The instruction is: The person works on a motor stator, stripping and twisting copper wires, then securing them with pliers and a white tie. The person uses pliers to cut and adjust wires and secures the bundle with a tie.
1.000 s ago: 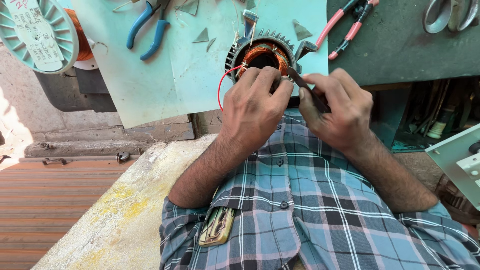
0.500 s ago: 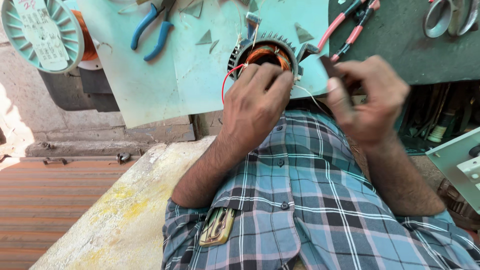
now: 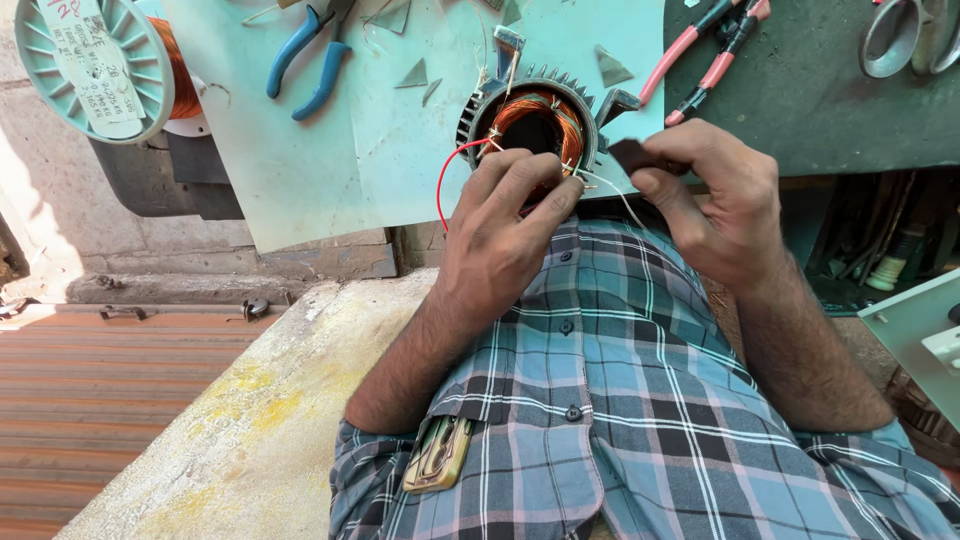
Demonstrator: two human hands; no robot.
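Note:
A round finned motor stator (image 3: 530, 115) with copper windings lies at the near edge of a pale blue sheet (image 3: 330, 150). My left hand (image 3: 500, 225) rests on its front, fingers pressed against the coil beside a red wire (image 3: 445, 175). My right hand (image 3: 715, 200) is lifted just right of the stator and pinches a small dark flat piece (image 3: 632, 155) between thumb and fingers. A thin pale thread (image 3: 625, 200) runs from the stator toward that hand.
Blue-handled pliers (image 3: 305, 60) lie on the sheet at the back. Red-handled cutters (image 3: 700, 50) and scissors (image 3: 900, 35) sit on the dark green bench at right. A teal wire spool (image 3: 90, 60) stands at top left. A stone ledge runs below.
My right hand has come away from the stator, moved right and up, and now holds the dark piece clear of the coil. My left hand stays on the windings.

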